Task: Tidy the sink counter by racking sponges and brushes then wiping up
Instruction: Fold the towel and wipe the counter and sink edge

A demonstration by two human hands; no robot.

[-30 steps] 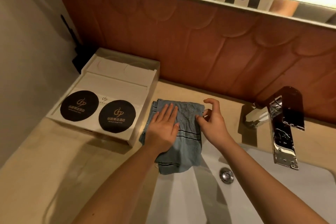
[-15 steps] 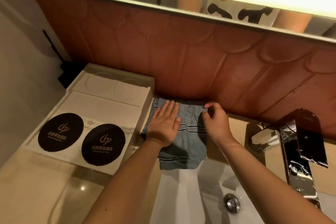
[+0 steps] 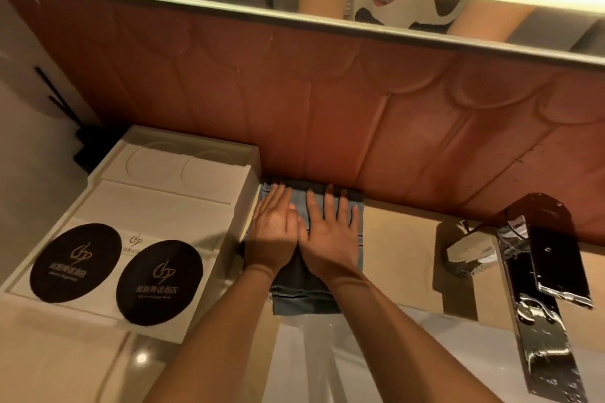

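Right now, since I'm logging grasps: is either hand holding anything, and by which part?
Nothing is held. Both the left hand and right hand press flat on the cloth.

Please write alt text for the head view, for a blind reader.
A left hand and a right hand press flat, side by side, on a folded blue-grey cloth at the back of a beige counter. A white tray with two black discs lies to its left, a chrome faucet to its right.
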